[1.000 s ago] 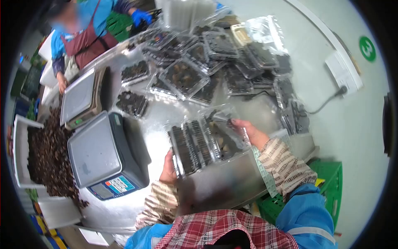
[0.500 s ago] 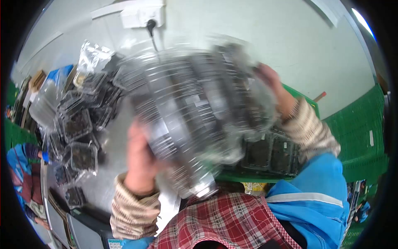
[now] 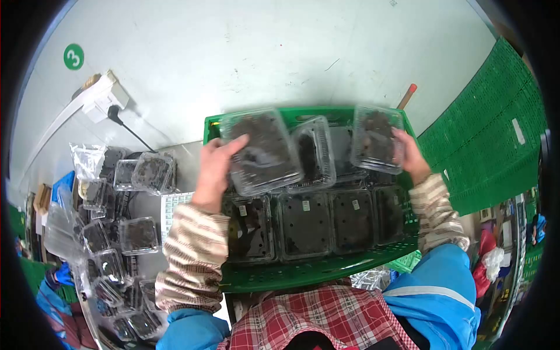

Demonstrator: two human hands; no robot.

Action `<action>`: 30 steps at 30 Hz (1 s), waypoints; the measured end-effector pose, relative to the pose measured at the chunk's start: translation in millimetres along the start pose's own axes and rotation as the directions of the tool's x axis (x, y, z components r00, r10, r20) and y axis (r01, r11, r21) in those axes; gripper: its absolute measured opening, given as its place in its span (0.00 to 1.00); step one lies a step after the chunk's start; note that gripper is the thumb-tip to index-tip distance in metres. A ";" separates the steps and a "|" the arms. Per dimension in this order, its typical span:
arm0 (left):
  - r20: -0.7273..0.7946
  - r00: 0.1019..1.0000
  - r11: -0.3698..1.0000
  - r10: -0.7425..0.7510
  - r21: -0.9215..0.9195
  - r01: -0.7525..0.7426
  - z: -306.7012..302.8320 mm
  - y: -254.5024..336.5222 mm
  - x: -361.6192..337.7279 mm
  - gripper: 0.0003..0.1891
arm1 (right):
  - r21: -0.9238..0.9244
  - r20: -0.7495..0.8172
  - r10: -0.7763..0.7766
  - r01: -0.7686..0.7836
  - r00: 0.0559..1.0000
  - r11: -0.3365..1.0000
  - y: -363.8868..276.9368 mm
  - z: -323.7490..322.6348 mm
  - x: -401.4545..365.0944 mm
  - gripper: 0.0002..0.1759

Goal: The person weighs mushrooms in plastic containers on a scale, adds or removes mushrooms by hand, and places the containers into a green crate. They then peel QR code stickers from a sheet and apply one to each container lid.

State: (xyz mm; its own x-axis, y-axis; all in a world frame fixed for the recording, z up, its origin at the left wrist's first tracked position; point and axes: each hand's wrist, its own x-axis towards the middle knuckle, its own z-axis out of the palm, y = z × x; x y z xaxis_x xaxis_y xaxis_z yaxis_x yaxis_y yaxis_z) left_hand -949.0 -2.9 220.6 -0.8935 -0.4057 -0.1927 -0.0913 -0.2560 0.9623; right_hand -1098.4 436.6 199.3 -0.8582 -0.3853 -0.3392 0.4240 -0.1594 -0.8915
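A green plastic crate [image 3: 326, 274] lies in front of me, with a front row of lidded clear plastic boxes [image 3: 304, 226] with dark contents and small labels. My left hand [image 3: 217, 166] grips the left side of a larger-looking, tilted clear plastic box [image 3: 262, 149], thumb on its top. My right hand [image 3: 413, 156] holds the outer side of another clear plastic box [image 3: 376, 137], which is raised at the back right of the crate. Between them, a tilted clear box [image 3: 315, 153] leans beside the left one. The undersides of the held boxes are hidden.
Many clear boxes [image 3: 139, 235] lie scattered on the metal table at left, near stacked empty clear lids [image 3: 63, 230]. A plug and cable [image 3: 115, 115] hang from the wall socket. Green crates [image 3: 484, 140] stand at right. Another person's blue-gloved hand [image 3: 64, 274] shows at far left.
The row of boxes squeezed between my hands has moved right and down to the back of the green crate. The row has spread apart, and my view has turned right.
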 end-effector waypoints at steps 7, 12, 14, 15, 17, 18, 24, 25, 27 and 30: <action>-0.012 0.879 0.418 0.476 0.883 -0.214 -5.6 -42.0 10.1 0.33 | -0.815 -0.486 -0.148 -0.385 0.861 0.433 13.0 -27.8 7.1 0.35; 0.644 0.609 0.211 0.464 0.588 -0.781 85.8 -24.3 -50.5 0.46 | -0.948 0.164 -0.678 0.305 0.717 0.093 38.5 76.2 0.0 0.30; 0.834 0.466 -0.072 0.296 0.506 -0.860 113.4 -55.6 -54.6 0.48 | -0.961 0.252 -0.598 0.271 0.761 -0.061 52.6 105.2 3.9 0.28; 0.867 0.439 -0.329 0.234 0.496 -0.804 122.3 -65.4 -60.2 0.41 | -0.961 0.276 -0.579 0.237 0.767 -0.144 61.4 110.1 4.6 0.27; 0.825 0.491 -0.477 0.280 0.564 -0.674 129.8 -78.6 -65.6 0.32 | -0.901 0.423 -0.552 0.268 0.719 -0.341 65.9 104.9 3.7 0.27; 0.823 0.492 -0.472 0.283 0.567 -0.675 127.3 -84.8 -61.9 0.32 | -0.900 0.425 -0.548 0.267 0.721 -0.346 69.4 100.7 4.6 0.27; 0.748 0.381 -0.247 0.544 0.576 -0.779 107.2 -112.6 -42.0 0.27 | -0.933 0.358 -0.586 0.265 0.726 -0.243 85.3 102.2 7.9 0.28; 0.654 0.346 -0.111 0.673 0.552 -0.826 105.4 -115.4 -42.8 0.25 | -0.931 0.363 -0.529 0.284 0.767 -0.228 87.8 101.8 10.8 0.28; 0.757 0.530 0.227 0.382 0.479 -0.848 97.1 -55.0 -63.2 0.16 | -0.907 0.412 -0.432 0.319 0.802 -0.274 73.3 92.8 22.7 0.28; 0.382 0.666 0.342 0.641 0.635 -0.693 -26.3 -8.7 -98.0 0.21 | -0.842 0.514 -0.593 0.495 0.620 -0.212 42.6 153.0 46.9 0.24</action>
State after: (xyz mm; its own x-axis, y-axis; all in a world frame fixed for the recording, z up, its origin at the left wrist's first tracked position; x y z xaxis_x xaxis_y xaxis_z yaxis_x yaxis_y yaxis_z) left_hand -849.1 16.0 226.0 -0.8217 -0.0996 0.5612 0.3083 0.7504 0.5846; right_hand -1076.4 272.6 191.3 -0.6347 -0.6113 0.4726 -0.7588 0.6086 -0.2319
